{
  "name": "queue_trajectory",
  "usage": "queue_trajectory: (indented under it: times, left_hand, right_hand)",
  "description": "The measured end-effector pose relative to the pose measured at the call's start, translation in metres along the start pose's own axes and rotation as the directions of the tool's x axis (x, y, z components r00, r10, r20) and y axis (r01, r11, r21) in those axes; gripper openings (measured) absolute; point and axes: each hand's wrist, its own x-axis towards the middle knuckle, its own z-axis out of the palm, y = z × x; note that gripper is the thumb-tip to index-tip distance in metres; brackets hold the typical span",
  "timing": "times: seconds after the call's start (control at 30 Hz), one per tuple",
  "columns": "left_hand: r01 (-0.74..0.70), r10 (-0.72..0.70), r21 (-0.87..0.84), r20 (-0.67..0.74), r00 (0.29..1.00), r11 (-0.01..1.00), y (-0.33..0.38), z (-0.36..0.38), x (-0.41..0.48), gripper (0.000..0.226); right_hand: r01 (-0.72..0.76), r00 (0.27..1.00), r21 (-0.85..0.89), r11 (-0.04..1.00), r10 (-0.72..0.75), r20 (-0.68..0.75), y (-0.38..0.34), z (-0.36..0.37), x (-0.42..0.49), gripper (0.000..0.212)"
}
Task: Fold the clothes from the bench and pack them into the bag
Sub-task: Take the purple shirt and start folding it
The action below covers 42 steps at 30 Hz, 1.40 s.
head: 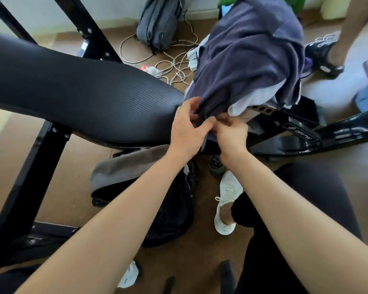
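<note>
A dark navy garment [248, 58] lies heaped on the right end of the black padded bench [77, 96], over a white garment [255, 100]. My left hand [188, 132] pinches the navy garment's lower edge. My right hand [230, 132] grips the same hem right beside it, fingers curled into the cloth. On the floor below my arms sits a black bag [174, 211], partly hidden by my left forearm. A grey-brown towel or cloth [123, 168] lies on the floor by the bag.
The bench's black steel frame [306, 136] spreads left and right. A grey backpack [159, 22] and tangled white cables [174, 62] lie on the floor behind. Another person's leg and dark shoe [323, 56] stand at the upper right. My white shoe [225, 202] is beside the bag.
</note>
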Motion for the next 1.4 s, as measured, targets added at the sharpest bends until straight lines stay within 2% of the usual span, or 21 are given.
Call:
queue_trajectory:
  times: [0.07,0.17,0.3,0.37,0.43,0.47,0.57,0.63,0.67,0.7,0.77,0.83,0.93,1.0,1.07,1.1,1.13,1.2,1.27,1.33,1.4]
  left_hand:
    - [-0.060,0.059,0.026,0.025,0.998,0.998,0.010,0.005,0.006,0.057]
    - [-0.078,0.073,0.101,0.050,0.996,0.992,0.017,0.005,0.008,0.054]
    - [-0.078,0.082,0.114,-0.024,0.996,0.990,0.022,0.000,0.009,0.009]
    - [-0.071,0.079,0.106,-0.067,0.995,0.992,0.024,-0.006,0.012,0.012]
    - [-0.008,0.011,0.021,-0.134,0.991,1.000,0.021,-0.013,0.015,0.018]
    - [0.038,-0.044,-0.039,-0.176,0.983,0.998,0.020,-0.016,0.015,0.022]
    - [0.130,-0.190,-0.244,-0.245,0.951,0.961,0.014,-0.029,0.015,0.022]
    - [0.138,-0.239,-0.344,-0.268,0.933,0.929,0.013,-0.039,0.010,0.023]
    - [0.136,-0.254,-0.379,-0.280,0.926,0.915,0.012,-0.044,0.007,0.024]
    - [0.129,-0.266,-0.415,-0.292,0.919,0.900,0.012,-0.048,0.003,0.024]
    - [0.118,-0.298,-0.488,-0.310,0.903,0.865,0.012,-0.053,-0.004,0.023]
    - [0.124,-0.334,-0.541,-0.309,0.891,0.832,0.012,-0.055,-0.009,0.022]
    - [0.154,-0.353,-0.581,-0.247,0.902,0.799,0.007,-0.056,-0.011,0.020]
    - [0.145,-0.292,-0.549,-0.190,0.938,0.823,0.008,-0.056,-0.012,0.016]
    - [0.135,-0.234,-0.501,-0.140,0.962,0.855,0.013,-0.053,-0.013,0.011]
    - [0.128,-0.221,-0.488,-0.136,0.966,0.864,0.016,-0.052,-0.013,0.009]
    - [0.112,-0.210,-0.480,-0.156,0.965,0.870,0.021,-0.051,-0.012,0.009]
    - [0.056,-0.198,-0.479,-0.251,0.948,0.876,0.031,-0.051,-0.008,0.015]
    - [0.005,-0.197,-0.472,-0.359,0.912,0.881,0.036,-0.054,-0.003,0.021]
    - [-0.028,-0.190,-0.460,-0.421,0.887,0.888,0.038,-0.055,0.000,0.025]
    - [-0.037,-0.182,-0.450,-0.433,0.883,0.892,0.039,-0.056,0.000,0.026]
  right_hand:
    - [0.044,0.986,-0.059,0.997,-0.034,0.161,-0.005,-0.002,-0.014,0.016]
    - [0.177,0.949,-0.157,0.972,-0.126,0.290,-0.013,-0.006,-0.027,0.028]
    - [0.281,0.908,-0.245,0.928,-0.174,0.381,-0.019,-0.011,-0.027,0.023]
    - [0.281,0.941,-0.255,0.925,-0.213,0.264,-0.021,-0.011,-0.029,0.020]
    - [0.264,0.963,-0.224,0.938,-0.271,-0.002,-0.027,-0.013,-0.028,0.016]
    - [0.277,0.944,-0.196,0.941,-0.304,-0.128,-0.032,-0.016,-0.026,0.017]
    - [0.404,0.855,-0.123,0.907,-0.422,-0.303,-0.046,-0.022,-0.019,0.052]
    - [0.460,0.823,-0.157,0.874,-0.486,-0.294,-0.048,-0.023,-0.010,0.078]
    - [0.471,0.809,-0.216,0.855,-0.517,-0.281,-0.048,-0.022,-0.007,0.082]
    - [0.471,0.793,-0.295,0.831,-0.546,-0.271,-0.046,-0.021,-0.005,0.077]
    - [0.472,0.739,-0.433,0.768,-0.613,-0.280,-0.043,-0.019,-0.002,0.045]
    - [0.555,0.640,-0.482,0.678,-0.718,-0.273,-0.043,-0.020,-0.001,0.016]
    - [0.730,0.428,-0.517,0.447,-0.889,-0.164,-0.048,-0.018,-0.007,0.009]
    - [0.806,0.353,-0.506,0.309,-0.936,-0.008,-0.048,-0.012,-0.013,0.012]
    - [0.823,0.368,-0.492,0.285,-0.927,0.079,-0.046,-0.007,-0.017,0.016]
    - [0.803,0.399,-0.504,0.317,-0.915,0.061,-0.047,-0.008,-0.017,0.019]
    - [0.767,0.447,-0.515,0.383,-0.894,0.002,-0.047,-0.011,-0.015,0.025]
    - [0.641,0.593,-0.494,0.588,-0.788,-0.168,-0.052,-0.023,-0.007,0.050]
    - [0.506,0.715,-0.492,0.709,-0.663,-0.220,-0.054,-0.031,0.000,0.073]
    - [0.403,0.768,-0.562,0.722,-0.601,-0.222,-0.053,-0.035,0.005,0.074]
    - [0.347,0.759,-0.602,0.719,-0.592,-0.270,-0.053,-0.039,0.008,0.060]
